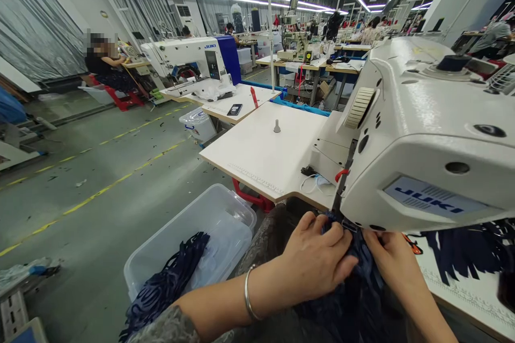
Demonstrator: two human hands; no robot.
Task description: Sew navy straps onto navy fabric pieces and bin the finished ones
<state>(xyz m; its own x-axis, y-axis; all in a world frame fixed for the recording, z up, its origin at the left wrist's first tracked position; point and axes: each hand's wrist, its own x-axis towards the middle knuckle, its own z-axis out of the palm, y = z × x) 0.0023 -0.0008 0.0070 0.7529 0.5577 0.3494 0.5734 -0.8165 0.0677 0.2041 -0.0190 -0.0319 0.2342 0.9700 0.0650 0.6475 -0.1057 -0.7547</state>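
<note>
I'm seeing left hand (pixel 316 257) pinching dark-blue stringy cloth (pixel 362 268), at seven o'clock from shiny white sewing machine (pixel 426 134); right hand (pixel 396 262) touching it, can't tell if gripping. Cloth could be bunching if hands are tugging crooked.

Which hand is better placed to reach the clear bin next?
Probably the left hand: it is nearer the clear bin, and its forearm lies on that side. The right hand is farther across, below the sewing machine's head.
</note>
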